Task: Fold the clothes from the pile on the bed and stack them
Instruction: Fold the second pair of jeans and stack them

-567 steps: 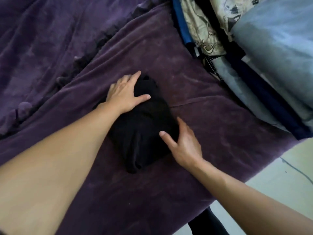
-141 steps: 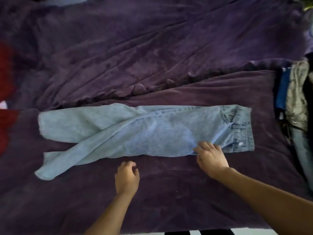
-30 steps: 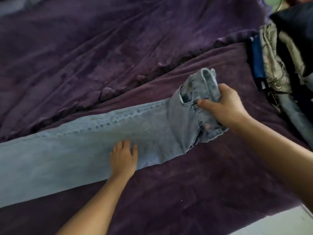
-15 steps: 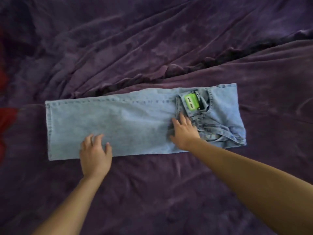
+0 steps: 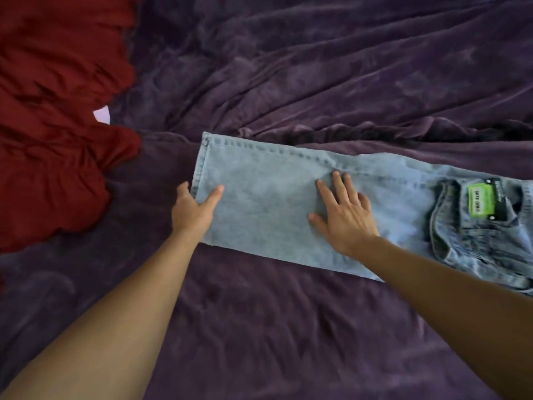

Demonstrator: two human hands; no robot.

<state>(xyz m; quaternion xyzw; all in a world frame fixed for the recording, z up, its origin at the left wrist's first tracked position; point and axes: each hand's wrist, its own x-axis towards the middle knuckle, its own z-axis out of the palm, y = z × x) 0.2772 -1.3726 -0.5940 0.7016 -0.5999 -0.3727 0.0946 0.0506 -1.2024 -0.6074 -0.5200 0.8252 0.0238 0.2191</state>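
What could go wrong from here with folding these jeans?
1. The left hand holds only the near corner of the hem of the jeans; if it lifts that end over, the far corner could sag and skew the fold.
2. The right hand presses flat mid-leg, so the folded-over waist with the green label lies unheld and may slip open.
3. The purple blanket is rumpled, so the fold may land uneven.

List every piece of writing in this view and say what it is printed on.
Green label inside the waistband of the jeans: dark printed letters, too blurred to read.
Black tag alongside the green label: pale lettering, too small to read.
No other writing shows.
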